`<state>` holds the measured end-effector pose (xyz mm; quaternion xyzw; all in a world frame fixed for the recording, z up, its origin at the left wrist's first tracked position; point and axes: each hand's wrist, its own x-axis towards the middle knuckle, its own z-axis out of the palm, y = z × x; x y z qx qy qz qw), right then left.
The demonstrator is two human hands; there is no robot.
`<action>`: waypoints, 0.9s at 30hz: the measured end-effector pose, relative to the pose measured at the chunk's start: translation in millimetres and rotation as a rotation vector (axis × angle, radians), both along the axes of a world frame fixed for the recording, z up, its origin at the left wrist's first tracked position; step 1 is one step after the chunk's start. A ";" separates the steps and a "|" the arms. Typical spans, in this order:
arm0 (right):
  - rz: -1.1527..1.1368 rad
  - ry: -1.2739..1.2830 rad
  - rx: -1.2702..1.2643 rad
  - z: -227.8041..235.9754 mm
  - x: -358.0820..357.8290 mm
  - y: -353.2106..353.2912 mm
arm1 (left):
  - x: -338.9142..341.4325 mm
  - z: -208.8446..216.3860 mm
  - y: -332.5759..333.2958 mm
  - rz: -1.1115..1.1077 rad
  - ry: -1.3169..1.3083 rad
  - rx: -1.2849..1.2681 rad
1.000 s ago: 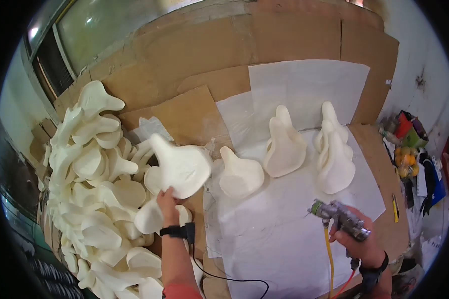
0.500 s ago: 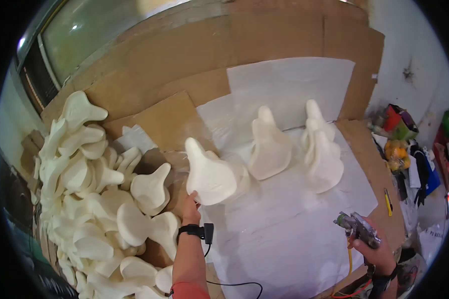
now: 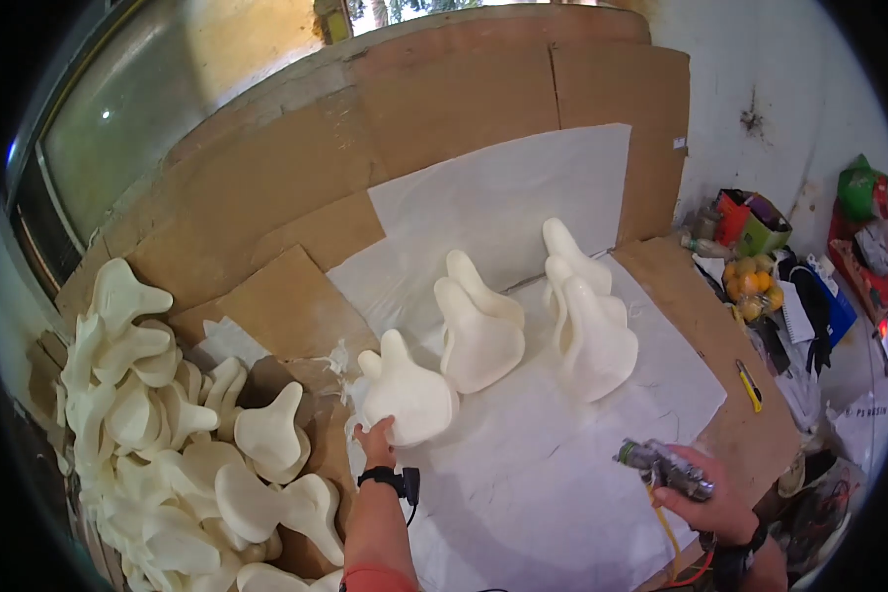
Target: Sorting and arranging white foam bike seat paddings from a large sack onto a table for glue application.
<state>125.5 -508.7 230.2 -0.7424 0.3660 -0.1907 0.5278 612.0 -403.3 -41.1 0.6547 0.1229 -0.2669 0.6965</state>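
A cream foam bicycle saddle stands on the white sheet with its narrow nose up, and another shows partly behind it. At its lower left edge my left hand grips it between thumb and fingers. My right hand is closed around a metal spray gun with a yellow hose, held above the sheet's right side, its nozzle toward the left. Farther back, a pair of saddles leans together. To their right stands another group of saddles, overlapping one another.
A big heap of foam saddles fills the left side. Cardboard lines the back, and the white sheet covers the work surface. A yellow cutter knife lies at right, near bagged orange fruit and assorted clutter.
My view has shifted, so the wall and right-hand clutter sit farther left. The left-hand saddle has turned and stands more upright, still in my left hand. The spray gun is tilted nearer level.
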 end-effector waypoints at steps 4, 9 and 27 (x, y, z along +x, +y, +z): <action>-0.091 -0.145 0.168 4.1 2.4 8.4 | 11.9 1.0 10.7 -0.143 0.079 0.113; -0.121 -0.249 0.228 7.1 13.7 5.1 | 6.6 11.8 25.4 -0.309 -0.041 -0.033; -0.146 -0.215 0.209 -25.8 -3.3 -10.3 | -8.3 58.3 -142.0 -0.980 -0.415 -0.158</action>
